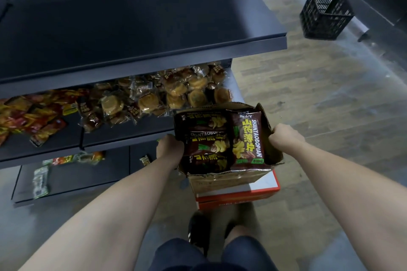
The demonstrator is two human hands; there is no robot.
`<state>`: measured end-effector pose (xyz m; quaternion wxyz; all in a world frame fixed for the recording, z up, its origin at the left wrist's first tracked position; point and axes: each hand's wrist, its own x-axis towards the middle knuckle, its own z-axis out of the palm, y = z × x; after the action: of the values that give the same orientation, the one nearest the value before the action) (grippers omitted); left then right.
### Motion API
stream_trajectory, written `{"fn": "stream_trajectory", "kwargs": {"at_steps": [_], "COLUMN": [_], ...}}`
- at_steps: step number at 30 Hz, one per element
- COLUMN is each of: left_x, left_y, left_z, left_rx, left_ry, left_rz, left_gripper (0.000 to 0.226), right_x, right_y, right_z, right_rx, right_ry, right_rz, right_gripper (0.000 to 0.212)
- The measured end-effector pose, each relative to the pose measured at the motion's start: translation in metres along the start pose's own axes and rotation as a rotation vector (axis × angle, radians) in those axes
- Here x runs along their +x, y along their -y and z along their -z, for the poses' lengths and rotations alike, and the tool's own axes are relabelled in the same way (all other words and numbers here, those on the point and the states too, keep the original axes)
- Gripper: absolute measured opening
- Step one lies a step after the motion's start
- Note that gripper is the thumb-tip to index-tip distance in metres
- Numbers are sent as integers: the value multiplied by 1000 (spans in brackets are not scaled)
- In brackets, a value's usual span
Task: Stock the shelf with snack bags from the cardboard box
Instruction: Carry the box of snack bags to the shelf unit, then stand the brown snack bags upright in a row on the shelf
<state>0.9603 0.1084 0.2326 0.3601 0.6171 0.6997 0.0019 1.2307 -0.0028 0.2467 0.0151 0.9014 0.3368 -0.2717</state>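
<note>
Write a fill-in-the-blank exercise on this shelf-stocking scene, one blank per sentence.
1. Both hands grip the sides of the cardboard ____.
2. The snack bags inside it are dark ____.
3. The box rests on a red and ____ carton.
4. The black ____ stands on the floor, far right.

Missing words: box; brown; white; crate

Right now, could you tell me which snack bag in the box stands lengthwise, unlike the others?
The rightmost snack bag, nearest the right hand; the others lie stacked crosswise.

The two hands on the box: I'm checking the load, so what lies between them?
In the head view, between the left hand and right hand lie dark snack bags packed inside the open cardboard box.
</note>
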Motion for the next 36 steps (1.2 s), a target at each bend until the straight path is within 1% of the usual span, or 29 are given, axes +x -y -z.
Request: {"fn": "stream_trajectory", "kwargs": {"at_steps": [4,9,12,16,20,24,28,33,36], "left_x": [2,1,0,-4,-8,-6,-2,-1,0], "left_y": [-7,-12,-17,-24,-26,-31,-37,-41,-43], "left_z": [-11,-29,-40,-55,-66,-71,-72,-78,-79], "left_rx": [-18,-47,-77,-102,-104,-106,-119,-57,-32], "left_ry": [-12,-15,-33,-31,-21,-41,-44,-17,10], "left_rz": [50,133,203,242,249,256,300,341,335], "left_gripper": [25,24,26,28,24,24,25,30,32], "right_x": [18,42,54,65,72,80,87,94,94], "right_y": [-4,-7,-9,-17,-28,-33,-32,-31,-31], "right_z": [-3,3,6,7,-3,-7,-6,-5,-3], "right_rx": [-10,-45,-79,-103,-110,-91,-81,-75,-41], "right_ry": [21,89,85,110,147,176,202,253,305], "right_rz": [30,94,141,173,181,184,188,181,154], "right_gripper": [14,13,9,7,12,10,11,12,17]}}
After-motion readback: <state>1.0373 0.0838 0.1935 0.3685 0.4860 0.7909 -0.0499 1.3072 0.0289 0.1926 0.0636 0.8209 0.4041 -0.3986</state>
